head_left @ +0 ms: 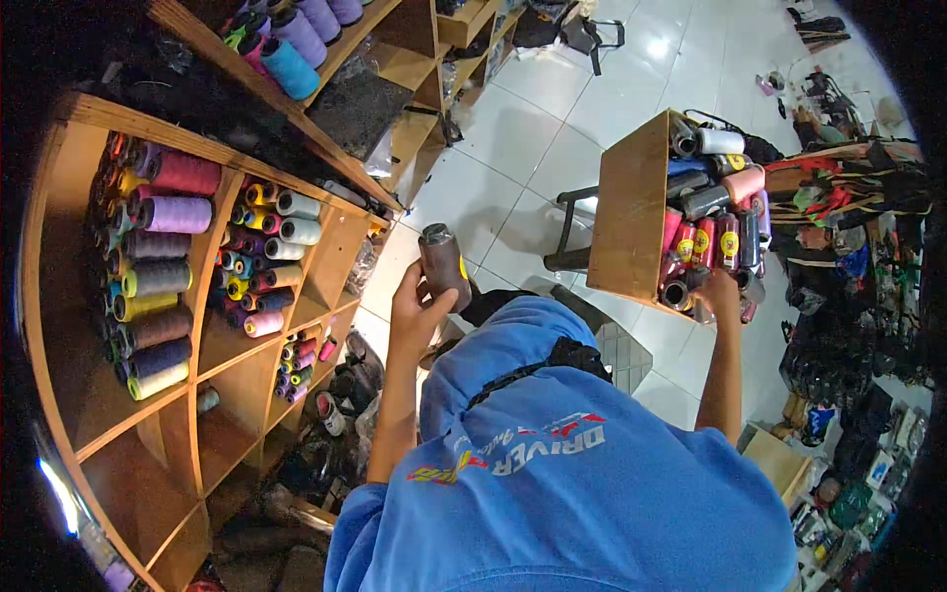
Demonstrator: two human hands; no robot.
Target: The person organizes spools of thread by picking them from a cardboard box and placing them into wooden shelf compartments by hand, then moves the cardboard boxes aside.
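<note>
While the left hand (419,301) is gripping a dark brown thread cone (444,261) at frame centre, the right hand (718,293) is reaching among spools in the wooden crate (631,212) at right, its grasp hidden; picking a loose top spool seems wisest.

Brightly lit from overhead, with soft glare on the white floor tiles (552,109) at upper middle. Dim and shadowed at lower left under the wooden shelves (212,360). Heavy fisheye bending, black vignette at corners, slight softness toward the rim.
</note>
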